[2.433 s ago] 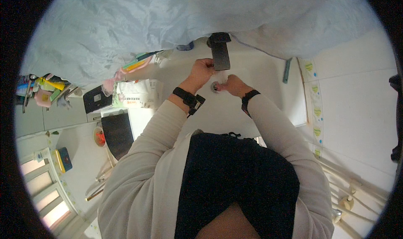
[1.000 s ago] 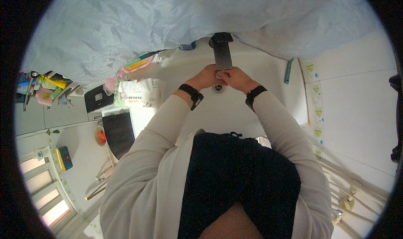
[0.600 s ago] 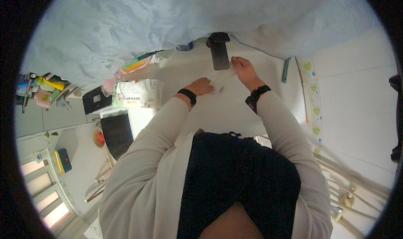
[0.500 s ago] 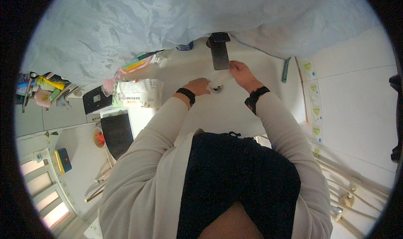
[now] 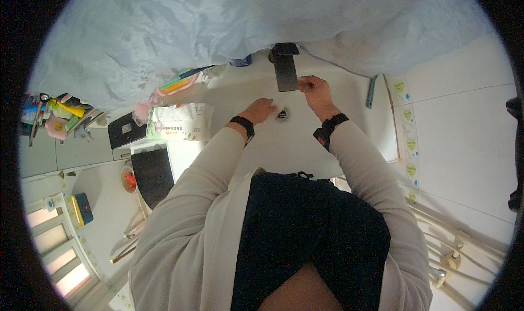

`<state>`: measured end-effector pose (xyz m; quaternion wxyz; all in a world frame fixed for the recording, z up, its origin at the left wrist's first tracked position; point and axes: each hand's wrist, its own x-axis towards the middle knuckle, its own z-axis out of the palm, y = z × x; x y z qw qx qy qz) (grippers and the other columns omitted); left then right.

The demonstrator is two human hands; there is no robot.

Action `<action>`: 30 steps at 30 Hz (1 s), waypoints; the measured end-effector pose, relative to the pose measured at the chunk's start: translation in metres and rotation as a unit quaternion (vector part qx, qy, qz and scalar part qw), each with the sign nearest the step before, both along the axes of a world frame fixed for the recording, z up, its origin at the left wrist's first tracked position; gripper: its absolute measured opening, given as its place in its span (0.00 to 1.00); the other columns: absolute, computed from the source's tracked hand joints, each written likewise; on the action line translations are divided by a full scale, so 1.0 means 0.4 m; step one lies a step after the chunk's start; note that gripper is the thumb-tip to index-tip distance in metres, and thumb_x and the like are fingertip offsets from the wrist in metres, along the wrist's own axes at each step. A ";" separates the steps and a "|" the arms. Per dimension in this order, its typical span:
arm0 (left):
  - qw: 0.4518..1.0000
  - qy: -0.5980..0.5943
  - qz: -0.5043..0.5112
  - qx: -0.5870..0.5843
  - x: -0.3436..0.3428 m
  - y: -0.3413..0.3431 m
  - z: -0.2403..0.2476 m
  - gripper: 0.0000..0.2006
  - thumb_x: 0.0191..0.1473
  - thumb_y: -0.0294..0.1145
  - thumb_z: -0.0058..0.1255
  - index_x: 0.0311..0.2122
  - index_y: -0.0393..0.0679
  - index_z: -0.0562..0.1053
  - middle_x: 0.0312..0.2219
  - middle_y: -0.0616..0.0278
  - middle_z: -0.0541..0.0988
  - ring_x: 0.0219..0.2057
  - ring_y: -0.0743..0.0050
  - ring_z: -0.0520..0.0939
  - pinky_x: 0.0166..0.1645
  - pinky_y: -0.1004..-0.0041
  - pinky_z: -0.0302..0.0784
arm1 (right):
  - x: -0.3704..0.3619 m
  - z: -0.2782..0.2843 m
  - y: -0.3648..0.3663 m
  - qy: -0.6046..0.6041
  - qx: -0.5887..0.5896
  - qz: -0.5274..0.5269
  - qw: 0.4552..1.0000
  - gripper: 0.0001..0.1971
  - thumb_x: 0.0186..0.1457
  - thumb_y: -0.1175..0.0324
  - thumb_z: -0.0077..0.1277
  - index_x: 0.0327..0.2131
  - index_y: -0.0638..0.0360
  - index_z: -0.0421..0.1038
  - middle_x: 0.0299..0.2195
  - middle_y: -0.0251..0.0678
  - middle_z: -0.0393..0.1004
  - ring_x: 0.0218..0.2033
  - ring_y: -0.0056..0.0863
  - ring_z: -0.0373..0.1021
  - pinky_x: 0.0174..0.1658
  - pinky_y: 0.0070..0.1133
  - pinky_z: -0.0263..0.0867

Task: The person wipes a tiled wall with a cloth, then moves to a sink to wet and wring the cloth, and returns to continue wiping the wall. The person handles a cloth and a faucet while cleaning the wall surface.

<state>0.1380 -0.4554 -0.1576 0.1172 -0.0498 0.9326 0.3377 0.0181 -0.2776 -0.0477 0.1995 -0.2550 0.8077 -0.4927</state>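
A white sink (image 5: pixel 256 147) lies below me, with a dark faucet (image 5: pixel 286 76) reaching over it and a round drain (image 5: pixel 282 114) beneath the spout. My left hand (image 5: pixel 258 111) is left of the drain, low over the basin, its fingers bent and drawn together. To the right of the spout's end, my right hand (image 5: pixel 316 92) is closed in a pinch close to the faucet. Whatever the fingers of either hand hold is too pale or small to make out against the white basin. Both wrists wear dark bands.
A pack of white tissues (image 5: pixel 180 121) stands at the sink's left edge. Behind it are colourful brush-like items (image 5: pixel 183 80) and a blue container (image 5: pixel 240 61). A green-handled tool (image 5: pixel 371 91) leans at the right rim. A pale plastic sheet (image 5: pixel 262 16) hangs across the far side.
A pale, thin thing that showed between my hands is no longer distinct there. The drain shows more fully. My right hand has turned slightly, staying near the spout.
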 end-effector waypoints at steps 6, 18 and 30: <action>0.960 0.178 0.052 0.210 -0.007 0.032 0.064 0.20 0.56 0.49 0.48 0.43 0.41 0.75 0.38 0.46 0.80 0.42 0.48 0.79 0.47 0.60 0.72 | 0.011 0.009 -0.003 0.069 0.063 0.160 0.983 0.10 0.53 0.69 0.50 0.34 0.65 0.74 0.28 0.46 0.77 0.29 0.38 0.73 0.35 0.29 0.68; 0.975 0.046 0.123 0.177 -0.003 0.018 0.150 0.14 0.57 0.37 0.47 0.38 0.35 0.73 0.32 0.48 0.80 0.32 0.56 0.79 0.41 0.64 0.73 | -0.001 -0.058 -0.012 0.086 0.156 0.046 0.983 0.20 0.63 0.56 0.39 0.38 0.66 0.70 0.28 0.43 0.73 0.31 0.34 0.70 0.37 0.27 0.66; 0.977 0.137 0.104 0.124 -0.019 0.039 0.249 0.14 0.59 0.34 0.43 0.44 0.37 0.71 0.36 0.43 0.79 0.38 0.43 0.79 0.44 0.58 0.74 | 0.077 -0.079 -0.079 -0.131 0.041 0.079 0.987 0.23 0.64 0.53 0.32 0.42 0.65 0.68 0.40 0.52 0.73 0.39 0.49 0.71 0.44 0.34 0.67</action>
